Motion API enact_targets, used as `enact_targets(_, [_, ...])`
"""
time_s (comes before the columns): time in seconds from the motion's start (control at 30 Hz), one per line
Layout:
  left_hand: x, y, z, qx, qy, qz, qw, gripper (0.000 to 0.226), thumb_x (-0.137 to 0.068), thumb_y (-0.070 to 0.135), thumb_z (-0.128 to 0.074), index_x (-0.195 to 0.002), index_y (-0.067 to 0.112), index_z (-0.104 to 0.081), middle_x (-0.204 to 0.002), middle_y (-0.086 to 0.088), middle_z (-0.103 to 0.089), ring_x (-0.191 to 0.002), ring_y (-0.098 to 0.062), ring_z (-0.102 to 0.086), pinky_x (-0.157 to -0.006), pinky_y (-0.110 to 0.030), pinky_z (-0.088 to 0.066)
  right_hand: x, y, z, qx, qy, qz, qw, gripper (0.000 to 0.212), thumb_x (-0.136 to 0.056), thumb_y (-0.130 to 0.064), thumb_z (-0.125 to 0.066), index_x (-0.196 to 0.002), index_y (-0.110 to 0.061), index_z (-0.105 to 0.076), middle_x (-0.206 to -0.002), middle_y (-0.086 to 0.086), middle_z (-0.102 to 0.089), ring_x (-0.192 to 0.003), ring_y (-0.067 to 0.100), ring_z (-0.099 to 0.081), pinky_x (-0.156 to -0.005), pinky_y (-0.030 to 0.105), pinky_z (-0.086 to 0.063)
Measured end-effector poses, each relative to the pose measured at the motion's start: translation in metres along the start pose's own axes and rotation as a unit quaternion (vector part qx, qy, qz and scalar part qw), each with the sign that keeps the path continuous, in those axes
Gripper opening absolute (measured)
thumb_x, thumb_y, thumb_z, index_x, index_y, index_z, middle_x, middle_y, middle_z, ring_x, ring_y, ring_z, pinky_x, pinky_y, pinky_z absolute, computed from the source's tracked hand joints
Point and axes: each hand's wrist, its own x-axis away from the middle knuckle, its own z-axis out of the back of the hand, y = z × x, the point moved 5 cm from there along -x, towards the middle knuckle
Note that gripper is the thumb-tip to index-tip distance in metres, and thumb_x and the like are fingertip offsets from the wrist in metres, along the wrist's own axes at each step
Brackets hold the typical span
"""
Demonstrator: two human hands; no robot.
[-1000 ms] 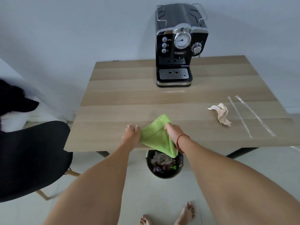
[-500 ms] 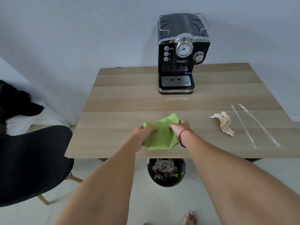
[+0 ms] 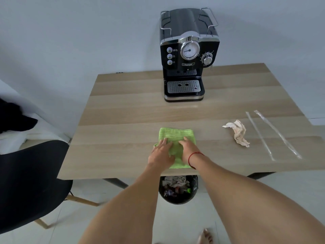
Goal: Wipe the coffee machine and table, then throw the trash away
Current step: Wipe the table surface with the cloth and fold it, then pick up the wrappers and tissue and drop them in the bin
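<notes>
Nearest, under the table's front edge, a round black bin stands on pale floor tiles, already holding crumpled paper and scraps. Just above it, both hands lie flat on a green cloth spread on the table near that edge. The left hand has straight fingers, slightly fanned, and the right hand, with a red cord at the wrist, has straight fingers held close together; neither pinches anything. The cloth looks like soft ribbed microfibre, roughly rectangular, rumpled under the palms and smooth at its far end. To the right, a crumpled, stained tissue and 2 long, thin, clear wrappers lie well apart from the cloth. The table is matte, pale wood-grain laminate in broad bands. At the far side sits the coffee machine, boxy gloss black with chrome trim, a round dial, 3 buttons, a knob and a perforated steel drip tray. The task seems at an early stage: the cloth appears to be being readied or pressed for wiping, whether the machine has been wiped cannot be told, and all 3 pieces of trash are not yet binned.
</notes>
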Motion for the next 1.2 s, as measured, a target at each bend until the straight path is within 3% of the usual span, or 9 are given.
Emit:
enact_targets(0.27, [0.000, 0.006, 0.010, -0.031, 0.013, 0.021, 0.999, 0.059, -0.096, 0.029, -0.051, -0.150, 0.023, -0.028, -0.161, 0.000, -0.012, -0.149, -0.018, -0.012, -0.119, -0.040, -0.022, 0.004, 0.002, 0.011, -0.015, 0.026, 0.023, 0.999, 0.079, -0.081, 0.016, -0.050, -0.149, -0.014, -0.023, -0.161, 0.000, -0.001, -0.147, 0.022, -0.016, -0.114, 0.038, -0.032])
enact_targets(0.43, [-0.006, 0.043, 0.035, -0.021, 0.034, 0.005, 0.999, 0.057, -0.097, 0.029, -0.048, -0.149, 0.019, -0.029, -0.159, -0.002, -0.020, -0.148, -0.019, -0.013, -0.118, -0.040, -0.022, 0.014, 0.021, 0.061, -0.059, 0.095, 0.002, 0.994, 0.067, -0.084, 0.006, -0.051, -0.145, -0.014, -0.033, -0.159, 0.003, -0.015, -0.144, 0.023, -0.026, -0.116, 0.037, -0.028])
enact_targets(0.6, [-0.022, 0.109, 0.044, 0.015, 0.024, -0.011, 1.000, 0.053, -0.093, 0.031, -0.051, -0.143, 0.019, -0.040, -0.149, -0.006, -0.037, -0.136, -0.025, -0.038, -0.109, -0.038, -0.037, 0.035, 0.064, 0.116, -0.073, 0.141, -0.053, 0.986, 0.058, -0.085, -0.012, -0.056, -0.141, -0.019, -0.040, -0.143, 0.007, -0.044, -0.135, 0.026, -0.039, -0.111, 0.034, -0.034])
enact_targets(0.67, [-0.031, 0.134, 0.039, 0.030, 0.021, -0.004, 0.999, 0.054, -0.092, 0.033, -0.052, -0.144, 0.021, -0.040, -0.148, -0.005, -0.037, -0.134, -0.025, -0.041, -0.108, -0.037, -0.037, 0.040, 0.091, 0.132, -0.092, 0.178, -0.091, 0.975, 0.055, -0.078, -0.020, -0.055, -0.131, -0.028, -0.049, -0.135, 0.006, -0.053, -0.130, 0.028, -0.044, -0.107, 0.039, -0.039])
enact_targets(0.8, [-0.046, 0.175, 0.020, 0.032, 0.006, 0.005, 0.999, 0.056, -0.092, 0.036, -0.052, -0.145, 0.024, -0.038, -0.149, -0.005, -0.038, -0.135, -0.022, -0.040, -0.110, -0.034, -0.035, 0.041, 0.137, 0.155, -0.123, 0.210, -0.095, 0.965, 0.017, -0.087, -0.019, -0.057, -0.101, -0.013, -0.061, -0.113, 0.010, -0.063, -0.109, 0.031, -0.059, -0.090, 0.034, -0.048])
enact_targets(0.87, [-0.054, 0.192, 0.011, 0.026, 0.002, 0.006, 1.000, 0.055, -0.092, 0.036, -0.052, -0.145, 0.026, -0.038, -0.149, -0.003, -0.038, -0.135, -0.021, -0.040, -0.108, -0.034, -0.036, 0.046, 0.159, 0.166, -0.125, 0.211, -0.111, 0.963, 0.019, -0.086, -0.026, -0.058, -0.103, -0.017, -0.060, -0.115, 0.009, -0.063, -0.111, 0.031, -0.059, -0.092, 0.037, -0.049])
enact_targets(0.97, [-0.066, 0.224, 0.005, 0.045, 0.050, -0.016, 0.998, 0.043, -0.091, 0.028, -0.053, -0.134, 0.024, -0.052, -0.139, -0.003, -0.051, -0.126, -0.024, -0.049, -0.100, -0.031, -0.040, 0.041, 0.202, 0.179, -0.108, 0.215, -0.149, 0.959, 0.042, -0.086, -0.006, -0.050, -0.127, -0.014, -0.053, -0.129, 0.011, -0.057, -0.119, 0.029, -0.055, -0.099, 0.036, -0.046])
enact_targets(1.1, [-0.080, 0.272, -0.004, 0.048, 0.109, -0.062, 0.991, 0.036, -0.089, 0.020, -0.053, -0.124, 0.017, -0.062, -0.128, -0.006, -0.061, -0.118, -0.025, -0.055, -0.097, -0.029, -0.039, 0.036, 0.246, 0.194, -0.079, 0.231, -0.184, 0.952, 0.043, -0.086, -0.001, -0.045, -0.126, -0.013, -0.053, -0.128, 0.012, -0.057, -0.118, 0.031, -0.055, -0.097, 0.037, -0.044])
enact_targets(1.2, [-0.099, 0.304, -0.022, 0.059, 0.086, -0.066, 0.992, 0.029, -0.087, 0.018, -0.053, -0.111, 0.013, -0.068, -0.118, -0.010, -0.064, -0.110, -0.030, -0.059, -0.091, -0.032, -0.045, 0.030, 0.277, 0.200, -0.077, 0.232, -0.199, 0.949, 0.038, -0.085, -0.003, -0.044, -0.121, -0.014, -0.054, -0.121, 0.013, -0.059, -0.114, 0.032, -0.057, -0.093, 0.037, -0.047])
